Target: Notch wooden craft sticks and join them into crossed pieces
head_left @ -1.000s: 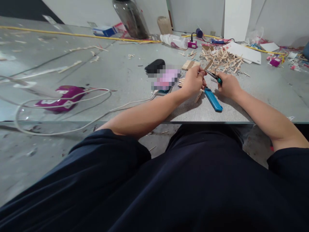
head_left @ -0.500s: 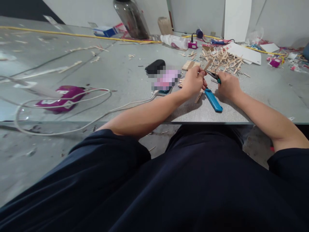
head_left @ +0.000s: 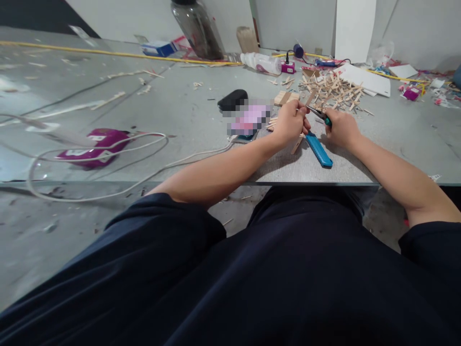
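My right hand is closed around the green handles of a pair of pliers, whose jaws point left. Their tips meet a thin wooden stick that my left hand pinches between its fingers. Exactly how the jaws sit on the stick is too small to tell. Just below the hands lies a blue utility knife on the table, next to a loose wooden piece. A wooden block rests beyond my left hand, and a heap of small wooden sticks spreads behind the pliers.
A phone, blurred out, and a black case lie left of my left hand. A white cable loops over the table edge near a purple power strip. Farther back are a plastic bottle and a large dark jar.
Both hands stay almost in place, with the stick and pliers still held together. The whole view has shifted very slightly.
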The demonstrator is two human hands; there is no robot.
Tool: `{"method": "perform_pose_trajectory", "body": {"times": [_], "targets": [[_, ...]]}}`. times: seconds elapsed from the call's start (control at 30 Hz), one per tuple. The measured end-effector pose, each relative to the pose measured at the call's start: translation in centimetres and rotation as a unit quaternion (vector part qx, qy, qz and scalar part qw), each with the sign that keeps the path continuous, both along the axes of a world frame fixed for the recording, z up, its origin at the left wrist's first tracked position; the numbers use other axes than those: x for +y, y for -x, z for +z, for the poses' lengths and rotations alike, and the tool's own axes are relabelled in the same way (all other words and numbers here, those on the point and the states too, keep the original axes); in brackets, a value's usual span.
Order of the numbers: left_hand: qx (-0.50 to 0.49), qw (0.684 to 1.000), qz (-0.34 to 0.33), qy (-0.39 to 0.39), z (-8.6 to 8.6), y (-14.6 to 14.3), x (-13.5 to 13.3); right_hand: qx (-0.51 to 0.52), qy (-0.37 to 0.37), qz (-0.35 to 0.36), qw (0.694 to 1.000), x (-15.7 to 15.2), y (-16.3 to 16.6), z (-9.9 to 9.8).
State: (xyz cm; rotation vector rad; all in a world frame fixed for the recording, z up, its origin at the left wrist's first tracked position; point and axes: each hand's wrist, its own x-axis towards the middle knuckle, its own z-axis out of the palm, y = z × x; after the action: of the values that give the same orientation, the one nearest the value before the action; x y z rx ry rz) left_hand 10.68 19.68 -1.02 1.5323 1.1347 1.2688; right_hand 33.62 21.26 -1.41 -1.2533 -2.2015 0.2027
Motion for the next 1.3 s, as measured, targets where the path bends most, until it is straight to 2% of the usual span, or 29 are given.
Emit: {"method": "perform_pose_trajectory", "body": {"times": [0.43,0.6,0.8,1.07,1.3], "targets": [[-0.003,1.000,-0.027,0.016,0.1,0.1,0.1,0.020,0.066,0.106,0.992,-0.1,-0.8,1.4],[-0.008,0.999,-0.036,0.021,0.5,-0.1,-0.1,0.025,0.083,0.129,0.988,0.2,-1.0,1.8],[0.005,0.999,-0.034,-0.001,0.0,-0.2,0.2,0.028,0.101,0.146,0.984,0.2,-1.2,2.2],[-0.004,1.000,-0.026,-0.013,-0.1,0.0,0.2,0.012,0.097,0.126,0.987,0.4,-1.2,2.0],[-0.024,0.999,-0.012,0.036,0.2,-0.2,-0.1,-0.026,0.029,0.039,0.998,0.2,-1.1,1.6]]}}
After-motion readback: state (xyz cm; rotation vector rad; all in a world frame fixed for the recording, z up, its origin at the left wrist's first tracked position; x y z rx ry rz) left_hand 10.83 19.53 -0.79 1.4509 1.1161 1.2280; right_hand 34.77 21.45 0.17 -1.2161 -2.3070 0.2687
